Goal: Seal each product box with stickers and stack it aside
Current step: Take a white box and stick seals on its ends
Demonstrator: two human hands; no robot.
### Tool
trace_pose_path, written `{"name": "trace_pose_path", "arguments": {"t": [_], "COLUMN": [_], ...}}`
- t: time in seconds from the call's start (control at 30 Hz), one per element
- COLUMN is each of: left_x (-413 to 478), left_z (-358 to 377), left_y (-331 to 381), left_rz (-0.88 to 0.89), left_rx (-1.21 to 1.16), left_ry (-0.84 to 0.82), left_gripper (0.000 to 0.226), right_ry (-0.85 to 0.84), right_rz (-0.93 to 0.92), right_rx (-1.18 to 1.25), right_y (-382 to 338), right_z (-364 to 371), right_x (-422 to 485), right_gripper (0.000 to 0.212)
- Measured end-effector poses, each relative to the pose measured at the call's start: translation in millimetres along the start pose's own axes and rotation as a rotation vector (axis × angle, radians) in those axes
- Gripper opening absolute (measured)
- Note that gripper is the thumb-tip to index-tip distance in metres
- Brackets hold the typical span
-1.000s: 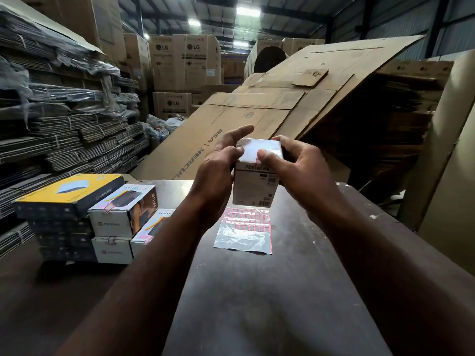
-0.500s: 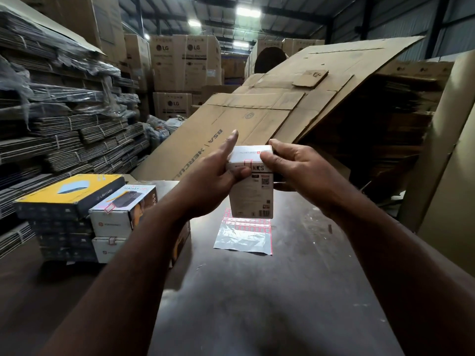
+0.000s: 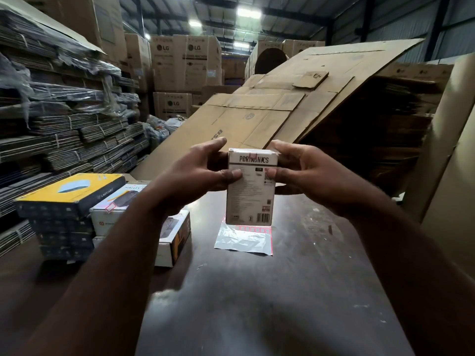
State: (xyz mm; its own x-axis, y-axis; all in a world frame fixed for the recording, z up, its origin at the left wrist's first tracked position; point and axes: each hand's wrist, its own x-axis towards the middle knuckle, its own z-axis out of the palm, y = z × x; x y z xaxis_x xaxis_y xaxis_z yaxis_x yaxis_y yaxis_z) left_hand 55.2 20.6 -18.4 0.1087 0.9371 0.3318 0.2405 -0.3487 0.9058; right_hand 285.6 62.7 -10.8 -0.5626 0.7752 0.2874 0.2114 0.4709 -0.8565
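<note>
A white Portronics product box (image 3: 250, 199) stands upright in the air above the dark table (image 3: 257, 291), its printed back toward me. My left hand (image 3: 198, 173) grips its left side, thumb on the face. My right hand (image 3: 300, 170) grips the right side, thumb pressed near the top right. A small red sticker (image 3: 253, 156) straddles the box's top edge. Below and behind the box lies a sticker sheet (image 3: 244, 238), silvery with a row of red stickers along its far edge.
At the table's left stand stacked product boxes: a yellow-topped one (image 3: 69, 191) on dark boxes, and white ones (image 3: 110, 214) beside it. Large flattened cardboard (image 3: 270, 111) leans behind the table. Bundled cardboard stacks (image 3: 64, 124) fill the left; a cardboard panel (image 3: 452, 155) stands right.
The box has been tilted so its printed back faces me instead of its top. Both thumbs have shifted onto the face near the sticker. The box sits slightly lower.
</note>
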Motion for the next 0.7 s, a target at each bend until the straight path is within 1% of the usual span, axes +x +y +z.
{"name": "trace_pose_path", "arguments": {"t": [0.03, 0.1, 0.13, 0.17, 0.2, 0.23, 0.27, 0.3, 0.33, 0.37, 0.4, 0.43, 0.47, 0.57, 0.63, 0.7], "left_x": [0.9, 3.1, 3.7, 5.2, 6.6, 8.4, 9.1, 9.4, 10.6, 11.9, 12.6, 12.6, 12.3, 12.2, 11.7, 11.4], "left_z": [0.3, 3.2, 6.5, 9.8, 14.1, 17.6, 20.9, 23.9, 25.8, 27.4, 28.7, 30.0, 31.2, 33.4, 32.4, 31.4], "left_y": [0.2, -0.8, -1.0, -2.2, -3.7, -6.6, -9.4, -12.2, -15.5, -18.3, -19.9, -19.7, -18.7, -14.3, -13.3, -13.4], "left_rz": [-0.010, -0.021, -0.027, -0.037, -0.045, -0.046, -0.044, -0.049, -0.058, -0.069, -0.079, -0.088, -0.099, -0.124, -0.126, -0.130], "left_rx": [-0.003, -0.008, 0.000, 0.014, 0.038, 0.086, 0.141, 0.169, 0.150, 0.104, 0.048, -0.016, -0.082, -0.244, -0.316, -0.352], "left_ry": [0.022, 0.091, 0.142, 0.208, 0.279, 0.344, 0.390, 0.414, 0.419, 0.416, 0.408, 0.388, 0.360, 0.276, 0.230, 0.201], "left_gripper": [0.089, 0.072, 0.072, 0.082, 0.092, 0.094, 0.091, 0.086, 0.082, 0.078, 0.072, 0.065, 0.060, 0.051, 0.039, 0.033], "right_ry": [0.041, 0.181, 0.263, 0.324, 0.348, 0.337, 0.295, 0.231, 0.159, 0.103, 0.073, 0.072, 0.086, 0.131, 0.152, 0.166], "right_rz": [0.002, 0.007, 0.016, 0.024, 0.035, 0.057, 0.082, 0.098, 0.103, 0.097, 0.083, 0.073, 0.070, 0.096, 0.131, 0.177], "right_rx": [0.068, 0.141, 0.120, 0.080, 0.057, 0.057, 0.078, 0.090, 0.082, 0.059, 0.032, 0.017, 0.025, 0.077, 0.077, 0.126], "right_y": [-0.2, 1.9, 3.0, 4.4, 6.8, 8.6, 9.4, 8.6, 8.4, 8.9, 9.4, 10.6, 12.5, 19.1, 19.9, 16.9], "right_z": [2.4, 9.6, 13.9, 18.3, 21.8, 24.5, 26.8, 29.0, 31.4, 34.1, 36.7, 38.9, 40.6, 39.8, 35.5, 28.8], "right_x": [1.3, 5.0, 6.5, 7.6, 8.3, 8.0, 7.7, 6.6, 6.2, 5.9, 5.6, 5.9, 5.8, 4.7, 4.4, 3.8], "right_gripper": [0.067, 0.068, 0.066, 0.063, 0.059, 0.055, 0.048, 0.036, 0.026, 0.021, 0.024, 0.029, 0.030, 0.018, 0.016, 0.018]}}
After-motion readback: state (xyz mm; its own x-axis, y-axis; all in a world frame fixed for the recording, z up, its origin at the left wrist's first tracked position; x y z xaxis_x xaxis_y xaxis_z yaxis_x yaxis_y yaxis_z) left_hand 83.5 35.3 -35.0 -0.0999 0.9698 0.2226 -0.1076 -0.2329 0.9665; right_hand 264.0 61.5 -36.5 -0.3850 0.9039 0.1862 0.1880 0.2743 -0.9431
